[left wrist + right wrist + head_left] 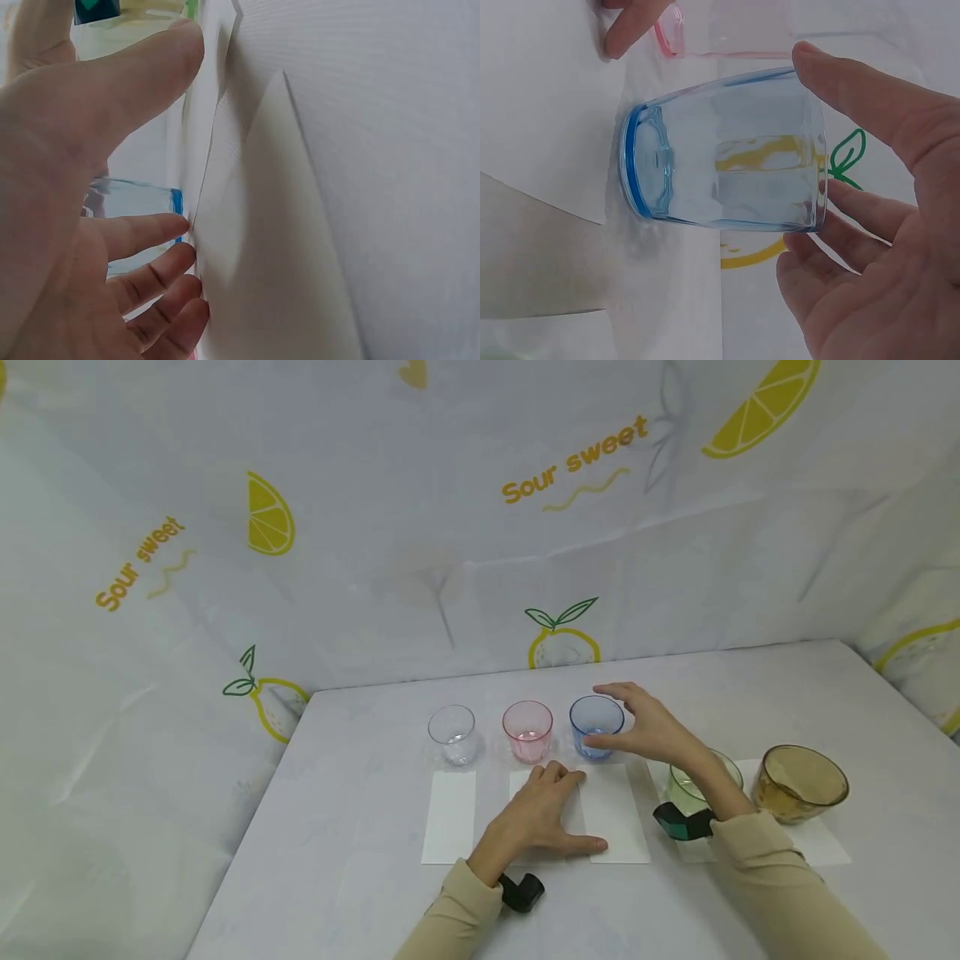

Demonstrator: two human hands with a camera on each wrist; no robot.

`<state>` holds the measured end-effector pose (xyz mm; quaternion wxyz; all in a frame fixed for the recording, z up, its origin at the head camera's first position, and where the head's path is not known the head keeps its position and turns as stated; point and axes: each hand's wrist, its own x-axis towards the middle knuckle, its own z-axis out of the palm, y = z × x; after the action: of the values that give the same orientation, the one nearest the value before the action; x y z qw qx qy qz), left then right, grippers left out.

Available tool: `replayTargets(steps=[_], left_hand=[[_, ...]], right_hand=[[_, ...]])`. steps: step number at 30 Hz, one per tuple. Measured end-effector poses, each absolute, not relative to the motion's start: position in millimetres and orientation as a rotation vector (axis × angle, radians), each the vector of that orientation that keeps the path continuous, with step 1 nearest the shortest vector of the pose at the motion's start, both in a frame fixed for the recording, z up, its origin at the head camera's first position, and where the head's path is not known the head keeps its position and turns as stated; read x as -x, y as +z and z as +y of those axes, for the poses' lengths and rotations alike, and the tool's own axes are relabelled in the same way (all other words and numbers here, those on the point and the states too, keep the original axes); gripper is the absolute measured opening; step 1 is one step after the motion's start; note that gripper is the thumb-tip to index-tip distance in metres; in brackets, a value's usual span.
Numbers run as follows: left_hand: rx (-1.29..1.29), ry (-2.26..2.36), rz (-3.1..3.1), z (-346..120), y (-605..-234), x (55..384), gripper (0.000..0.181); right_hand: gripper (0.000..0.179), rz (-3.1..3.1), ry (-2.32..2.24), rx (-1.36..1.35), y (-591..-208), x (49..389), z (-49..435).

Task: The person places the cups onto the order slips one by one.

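Note:
My right hand (651, 727) is spread around the upper part of a blue glass (596, 718), thumb on the near side and fingers beyond the rim. In the right wrist view the blue glass (705, 165) stands upright on the table, with the thumb (840, 82) right at its rim. My left hand (536, 814) reaches over the white paper cards (617, 827), fingers and thumb apart. Its fingertips (176, 259) are right at the paper in the left wrist view, and nothing is held between them.
A clear glass (452, 735) and a pink glass (528, 731) stand left of the blue one. On the right, a green glass (678, 789), partly behind my right wrist, and a larger amber bowl-like glass (798, 781) stand by more cards. Lemon-printed cloth (375, 568) hangs behind.

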<state>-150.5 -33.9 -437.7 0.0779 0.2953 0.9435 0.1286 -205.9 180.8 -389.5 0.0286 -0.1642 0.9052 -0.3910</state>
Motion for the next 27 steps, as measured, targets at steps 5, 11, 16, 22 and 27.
replayTargets(steps=[5, 11, 16, 22, 27], left_hand=[[-0.883, 0.353, 2.825, -34.0, -438.9, 149.8, 0.090], [-0.889, 0.324, 2.838, -32.8, -439.9, 147.9, 0.089], [-0.902, 0.280, 2.857, -30.8, -439.5, 146.5, 0.090], [-0.881, 0.268, 2.854, -30.7, -438.2, 146.6, 0.090], [-0.881, 0.252, 2.855, -30.2, -439.8, 146.6, 0.090]], right_hand=[[0.086, 2.757, -1.217, 0.515, -390.9, 208.7, 181.9], [0.087, 2.749, -1.197, 0.530, -392.3, 210.9, 179.9], [0.088, 2.751, -1.168, 0.508, -391.5, 211.4, 178.5], [0.085, 2.782, -1.171, 0.490, -392.5, 212.2, 179.0], [0.084, 2.802, -1.161, 0.462, -393.4, 211.4, 179.5]])
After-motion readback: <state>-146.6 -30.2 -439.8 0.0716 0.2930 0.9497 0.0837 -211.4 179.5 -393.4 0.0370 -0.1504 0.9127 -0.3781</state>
